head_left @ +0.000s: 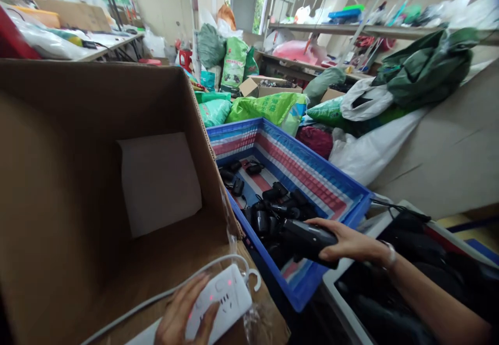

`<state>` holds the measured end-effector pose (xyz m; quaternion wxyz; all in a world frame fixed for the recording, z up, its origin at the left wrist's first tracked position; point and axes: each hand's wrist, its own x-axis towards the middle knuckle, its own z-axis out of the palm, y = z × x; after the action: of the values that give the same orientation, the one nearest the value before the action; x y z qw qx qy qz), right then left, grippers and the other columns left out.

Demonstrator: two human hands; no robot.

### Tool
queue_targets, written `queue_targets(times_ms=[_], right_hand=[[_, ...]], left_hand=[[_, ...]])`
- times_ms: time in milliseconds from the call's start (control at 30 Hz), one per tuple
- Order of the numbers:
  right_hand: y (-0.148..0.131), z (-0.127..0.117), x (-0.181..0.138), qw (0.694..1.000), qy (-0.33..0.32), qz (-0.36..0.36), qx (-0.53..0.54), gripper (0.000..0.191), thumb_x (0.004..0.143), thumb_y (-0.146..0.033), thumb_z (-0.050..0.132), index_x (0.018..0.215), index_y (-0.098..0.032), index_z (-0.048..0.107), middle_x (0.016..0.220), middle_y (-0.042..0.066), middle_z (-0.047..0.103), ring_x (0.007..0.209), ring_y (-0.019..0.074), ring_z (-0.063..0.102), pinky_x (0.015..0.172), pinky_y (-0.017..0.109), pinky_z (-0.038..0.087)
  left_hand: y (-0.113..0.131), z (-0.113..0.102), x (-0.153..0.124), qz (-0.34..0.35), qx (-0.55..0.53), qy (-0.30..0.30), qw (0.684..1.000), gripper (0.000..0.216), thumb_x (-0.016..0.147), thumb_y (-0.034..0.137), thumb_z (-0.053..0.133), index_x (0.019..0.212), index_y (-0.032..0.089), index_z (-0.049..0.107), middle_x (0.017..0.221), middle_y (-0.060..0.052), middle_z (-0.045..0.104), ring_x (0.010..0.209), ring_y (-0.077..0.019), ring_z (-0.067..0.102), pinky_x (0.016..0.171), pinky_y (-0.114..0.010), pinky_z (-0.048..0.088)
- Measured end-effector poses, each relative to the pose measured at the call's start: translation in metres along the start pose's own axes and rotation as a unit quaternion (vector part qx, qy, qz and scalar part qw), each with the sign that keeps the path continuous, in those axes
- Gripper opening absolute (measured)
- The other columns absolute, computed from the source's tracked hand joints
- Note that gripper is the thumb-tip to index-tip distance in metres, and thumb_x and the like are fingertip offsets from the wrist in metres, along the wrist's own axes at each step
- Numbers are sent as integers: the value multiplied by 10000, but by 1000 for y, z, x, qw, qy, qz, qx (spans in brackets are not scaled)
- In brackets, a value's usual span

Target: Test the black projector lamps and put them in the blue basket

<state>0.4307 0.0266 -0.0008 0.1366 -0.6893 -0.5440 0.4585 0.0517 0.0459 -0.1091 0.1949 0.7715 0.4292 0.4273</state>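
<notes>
Left of the blue crate stands a large open cardboard box; right of it sits a pale bin of dark items. Also left of the crate, a white power strip lies under the left hand, whose fingers and thumb touch it; whether they grip, I cannot tell. At the crate's near end, the right hand grasps a black device, tilted over small black pieces. Good handling probably means a firm thumb opposing the fingers, and keeping clear of the rim.
</notes>
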Motion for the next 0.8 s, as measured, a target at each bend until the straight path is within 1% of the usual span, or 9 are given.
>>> queue_targets(times_ms=[100,200,333,400,467,533,667,733,800], right_hand=[[-40,21,-52,991,-26,-49,121,803,599,-393,748,1300,-199,409,1191,85,559,1042,298,555,860,369,464],[-56,62,-73,980,-28,-105,164,851,527,-385,801,1282,-222,443,1238,80,527,1120,322,498,951,403,391],[-49,117,-68,953,17,-126,276,800,550,-489,752,1245,-225,456,1183,84,544,1064,316,518,907,417,407],[-43,134,-64,942,39,-108,315,793,546,-516,741,1234,-236,464,1186,80,539,1063,315,515,905,418,407],[-42,141,-62,935,15,-107,338,804,508,-489,766,1222,-248,485,1198,75,542,1066,320,518,914,419,404],[-45,143,-61,933,-12,-110,342,796,476,-437,788,1203,-265,513,1184,70,565,1043,321,537,894,415,420],[-55,146,-58,940,51,-93,323,713,461,-456,756,1121,-253,580,1053,71,634,951,323,569,799,414,462],[-57,149,-55,945,108,-84,296,681,459,-465,740,1082,-225,601,1030,74,634,949,324,558,799,408,455],[-60,153,-51,950,147,-77,266,655,475,-464,727,1064,-206,601,991,70,637,931,315,556,793,391,447]], left_hand=[[40,0,14,43,-98,-59,992,586,826,450,553,1329,213,366,1343,-144,473,1225,-285,458,977,-417,443],[68,-3,19,81,-197,-118,970,785,785,641,442,1403,210,221,1412,-184,365,1304,-326,331,1019,-482,381],[65,-14,11,48,-249,-142,957,523,833,415,554,1302,263,377,1255,-123,542,1145,-269,532,909,-383,503],[59,-21,6,22,-257,-142,956,615,769,337,636,1314,263,362,1269,-123,527,1141,-282,529,888,-388,512],[58,-29,5,-3,-241,-156,958,823,645,308,732,1354,257,317,1345,-142,458,1196,-336,468,948,-463,455],[63,-37,8,-34,-217,-178,959,896,542,261,785,1330,263,360,1342,-133,466,1193,-360,461,987,-506,399],[76,-48,16,-74,-216,-206,952,668,524,260,771,1125,227,481,1025,-82,647,902,-291,620,787,-404,514],[78,-45,11,-89,-203,-181,958,471,600,280,711,1009,211,488,840,-53,660,727,-249,633,658,-353,520],[80,-35,-2,-109,-171,-130,971,349,676,296,644,973,211,482,795,-55,661,698,-246,638,639,-345,515]])
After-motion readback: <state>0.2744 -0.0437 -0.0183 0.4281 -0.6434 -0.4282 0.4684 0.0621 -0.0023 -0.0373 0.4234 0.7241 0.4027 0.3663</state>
